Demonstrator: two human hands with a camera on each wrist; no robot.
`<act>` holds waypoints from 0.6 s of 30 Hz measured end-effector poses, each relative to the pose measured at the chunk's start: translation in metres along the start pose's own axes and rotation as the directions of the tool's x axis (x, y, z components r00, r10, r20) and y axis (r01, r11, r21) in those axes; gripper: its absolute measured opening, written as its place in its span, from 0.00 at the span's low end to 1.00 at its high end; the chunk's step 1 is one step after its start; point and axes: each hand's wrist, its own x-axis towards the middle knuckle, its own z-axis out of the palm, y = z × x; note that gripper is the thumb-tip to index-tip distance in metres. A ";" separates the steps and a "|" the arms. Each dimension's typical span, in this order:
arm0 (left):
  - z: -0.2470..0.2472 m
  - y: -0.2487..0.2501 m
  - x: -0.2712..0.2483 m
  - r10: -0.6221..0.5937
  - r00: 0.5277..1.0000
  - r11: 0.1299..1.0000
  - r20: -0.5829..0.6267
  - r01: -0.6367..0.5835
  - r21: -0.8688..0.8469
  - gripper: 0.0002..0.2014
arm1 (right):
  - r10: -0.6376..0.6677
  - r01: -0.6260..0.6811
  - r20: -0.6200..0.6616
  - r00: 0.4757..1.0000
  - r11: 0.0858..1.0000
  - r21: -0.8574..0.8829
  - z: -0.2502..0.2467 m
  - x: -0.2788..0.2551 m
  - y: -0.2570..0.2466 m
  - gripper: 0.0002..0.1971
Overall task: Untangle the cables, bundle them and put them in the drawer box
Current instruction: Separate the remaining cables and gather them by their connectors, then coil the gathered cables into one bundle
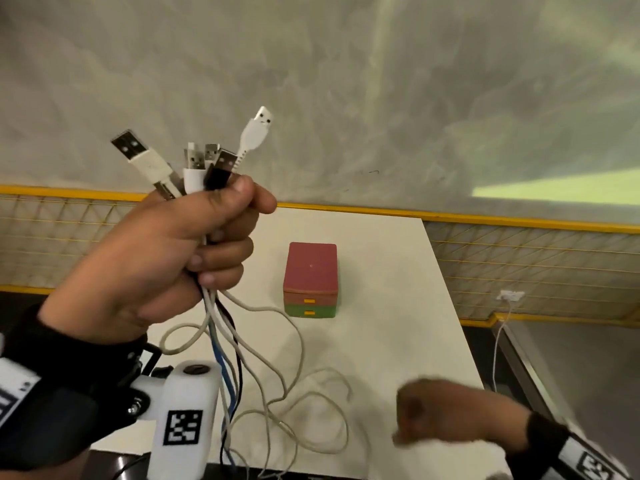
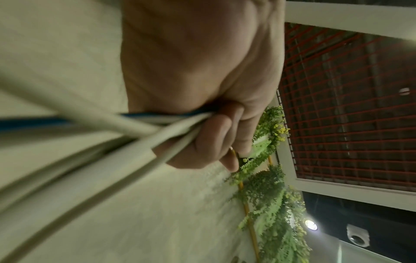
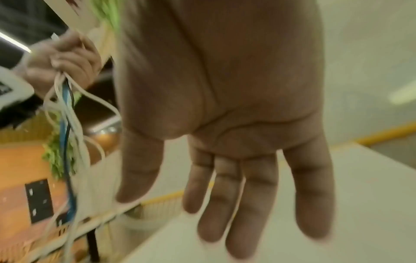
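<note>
In the head view, the left hand [image 1: 173,251] sits left of centre, raised, its fingers curled tight round a bunch of white, black and blue USB cables [image 1: 221,327]. The plugs fan out above the fist; the cords hang below it and loop on the white rectangular table [image 1: 398,306] in the lower middle. A small drawer box with a red top, a green base and two yellow handles [image 1: 310,280] stands at mid-frame on the table, well apart from both hands, both drawers closed. The right hand [image 1: 436,414] is a blur at the lower right, above the table.

In the left wrist view, the left hand [image 2: 202,89] fills the upper centre, gripping the cables [image 2: 144,128], which run off to the left.

In the right wrist view, the right hand [image 3: 225,124] fills the centre, palm open, fingers [image 3: 247,204] straight and holding nothing. The left hand [image 3: 65,62] with the cables [image 3: 65,124] shows at the upper left.
</note>
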 end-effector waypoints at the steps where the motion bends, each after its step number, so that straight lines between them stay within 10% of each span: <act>1: 0.005 0.001 -0.002 -0.008 0.999 1.000 0.036 0.008 -0.003 0.13 | -0.019 0.032 -0.175 0.984 0.997 0.074 -0.009 -0.001 -0.009 0.20; 3: 0.021 -0.001 -0.005 -0.018 0.994 1.000 0.105 0.018 -0.005 0.13 | -0.104 0.243 -0.435 0.894 0.929 0.279 -0.029 -0.006 -0.038 0.29; 6: 0.046 -0.010 0.000 0.011 0.991 1.000 0.136 -0.009 -0.014 0.15 | -0.397 0.583 -0.453 0.799 0.697 0.418 -0.050 -0.020 -0.099 0.50; 14: 0.050 -0.044 0.022 0.157 0.987 0.985 -0.025 -0.154 0.074 0.21 | -0.604 0.656 -0.275 0.748 0.612 0.442 -0.032 -0.008 -0.170 0.11; 18: 0.040 -0.054 0.021 0.063 0.995 0.996 0.078 -0.068 0.057 0.22 | -0.599 0.622 -0.203 0.775 0.662 0.418 -0.037 -0.010 -0.153 0.17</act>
